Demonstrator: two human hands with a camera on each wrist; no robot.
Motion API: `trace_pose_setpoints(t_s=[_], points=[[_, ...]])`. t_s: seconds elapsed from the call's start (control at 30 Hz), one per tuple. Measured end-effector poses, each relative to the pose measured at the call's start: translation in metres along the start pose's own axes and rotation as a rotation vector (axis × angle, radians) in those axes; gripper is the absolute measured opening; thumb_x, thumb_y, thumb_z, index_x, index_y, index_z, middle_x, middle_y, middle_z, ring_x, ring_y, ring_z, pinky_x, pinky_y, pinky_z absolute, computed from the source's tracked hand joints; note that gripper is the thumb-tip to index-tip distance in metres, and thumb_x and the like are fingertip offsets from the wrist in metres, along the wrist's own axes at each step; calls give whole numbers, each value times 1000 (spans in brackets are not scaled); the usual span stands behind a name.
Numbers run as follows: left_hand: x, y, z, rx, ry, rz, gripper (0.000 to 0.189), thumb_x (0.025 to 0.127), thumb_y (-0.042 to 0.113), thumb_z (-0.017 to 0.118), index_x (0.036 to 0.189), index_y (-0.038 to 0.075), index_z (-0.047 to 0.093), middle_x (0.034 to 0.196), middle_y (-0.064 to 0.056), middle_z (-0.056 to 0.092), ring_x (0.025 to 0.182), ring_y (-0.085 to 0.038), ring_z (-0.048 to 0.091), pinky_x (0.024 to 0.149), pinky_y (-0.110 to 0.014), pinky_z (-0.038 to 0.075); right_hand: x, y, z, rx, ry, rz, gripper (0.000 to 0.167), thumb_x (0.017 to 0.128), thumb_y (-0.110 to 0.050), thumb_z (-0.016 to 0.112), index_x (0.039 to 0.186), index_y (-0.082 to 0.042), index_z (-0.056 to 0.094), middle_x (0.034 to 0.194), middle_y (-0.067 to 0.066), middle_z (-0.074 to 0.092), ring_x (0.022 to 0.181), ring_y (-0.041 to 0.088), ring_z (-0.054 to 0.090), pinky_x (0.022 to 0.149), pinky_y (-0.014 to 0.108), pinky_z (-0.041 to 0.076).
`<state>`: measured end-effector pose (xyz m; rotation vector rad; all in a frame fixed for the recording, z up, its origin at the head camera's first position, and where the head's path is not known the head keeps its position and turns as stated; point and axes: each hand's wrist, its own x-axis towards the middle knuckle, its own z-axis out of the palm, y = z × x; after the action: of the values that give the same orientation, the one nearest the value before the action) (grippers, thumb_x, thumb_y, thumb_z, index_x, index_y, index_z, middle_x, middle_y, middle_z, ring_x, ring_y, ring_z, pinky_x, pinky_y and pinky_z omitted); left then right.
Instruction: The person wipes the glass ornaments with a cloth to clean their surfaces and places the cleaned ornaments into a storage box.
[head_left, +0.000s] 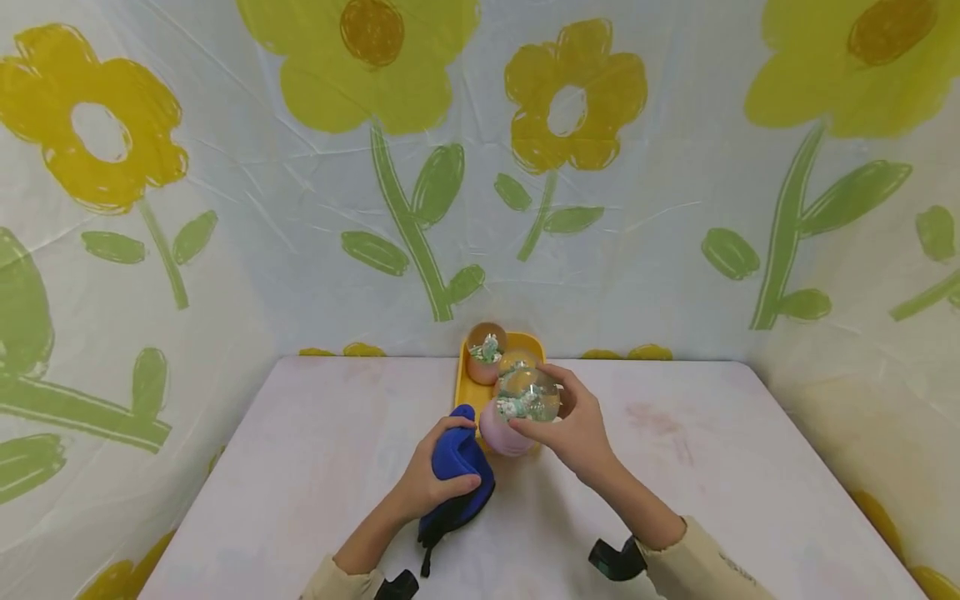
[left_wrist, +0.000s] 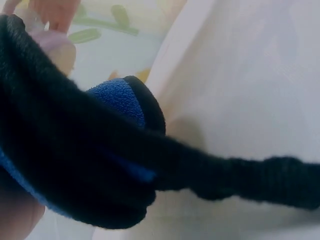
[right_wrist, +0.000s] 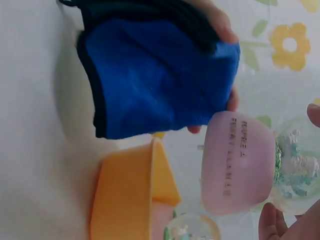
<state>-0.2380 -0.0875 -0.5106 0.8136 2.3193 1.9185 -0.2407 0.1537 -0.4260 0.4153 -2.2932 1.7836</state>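
My left hand [head_left: 420,482] grips a folded blue cloth [head_left: 459,458] with black edging, fingers on one side and thumb on the other. A black strap hangs from its lower end. My right hand [head_left: 581,429] holds a snow globe [head_left: 528,395] by its clear dome, tilted so that the pink base [right_wrist: 237,165], with raised lettering, points toward the cloth. In the right wrist view, cloth and base lie close together; whether they touch, I cannot tell. Behind them, a yellow tray [head_left: 467,392] holds another snow globe [head_left: 486,353] with a pinkish base, and one more dome, partly hidden.
The pale tabletop [head_left: 337,433] reaches to a flower-printed cloth backdrop [head_left: 300,208] at the back and sides. The tray stands near the table's far edge. Black wrist cameras [head_left: 618,560] sit at both sleeves.
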Motion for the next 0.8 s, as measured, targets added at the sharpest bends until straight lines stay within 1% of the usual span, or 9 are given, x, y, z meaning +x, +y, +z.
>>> trace_pose_setpoints(t_s=[0.03,0.07,0.17,0.33,0.43,0.6,0.67,0.73,0.8], points=[[0,-5,-1,3,2,1,63,81,25,74,136,22,44,135,-10,45,109,-32,53,83,-38,51,6,1,2,-1,6,-4,76,70,-15,88,136,-12,50,122,13,57,96,31,59,72,33,54],[0,-5,-2,11,7,-1,62,81,27,74,135,24,44,135,-9,45,109,-31,53,83,-39,51,12,7,4,0,11,-9,76,70,-18,89,135,-14,51,122,12,57,95,32,60,71,33,54],[-2,-6,-4,29,6,-14,62,81,29,74,135,25,44,134,-9,45,109,-31,53,83,-41,51,27,15,13,-12,17,-27,75,69,-23,89,134,-15,53,120,10,57,94,32,59,70,34,54],[-6,-7,-7,52,4,-49,61,82,26,73,135,27,43,135,-8,45,109,-31,52,84,-44,51,44,26,29,-58,24,-26,75,68,-28,90,132,-14,54,118,6,58,95,28,58,71,35,54],[-6,-8,-9,64,7,-56,60,83,24,73,135,27,43,137,-8,44,111,-31,51,86,-46,50,52,30,37,-94,39,-28,76,67,-30,90,133,-14,54,119,7,58,99,27,57,74,37,54],[-8,-7,-12,64,-10,-70,61,83,22,73,137,21,43,137,-10,44,112,-31,50,87,-48,48,58,38,47,-124,48,-15,76,68,-31,90,134,-15,54,125,6,56,106,28,55,79,42,53],[-9,-8,-13,57,-16,-74,61,84,22,73,137,19,43,137,-11,44,112,-31,50,87,-48,48,59,42,51,-127,55,-30,76,68,-29,90,133,-14,54,127,5,55,107,28,54,82,44,52],[-9,-8,-14,52,-10,-76,61,84,23,73,137,19,44,137,-11,44,112,-32,50,87,-47,48,59,46,54,-129,67,-55,76,68,-28,90,133,-11,55,127,5,54,109,27,53,85,45,50],[-10,-9,-14,49,1,-83,60,83,24,72,136,22,44,137,-10,44,112,-31,51,87,-47,48,58,49,57,-141,78,-60,76,67,-28,91,132,-10,56,125,4,55,107,26,52,87,44,49]])
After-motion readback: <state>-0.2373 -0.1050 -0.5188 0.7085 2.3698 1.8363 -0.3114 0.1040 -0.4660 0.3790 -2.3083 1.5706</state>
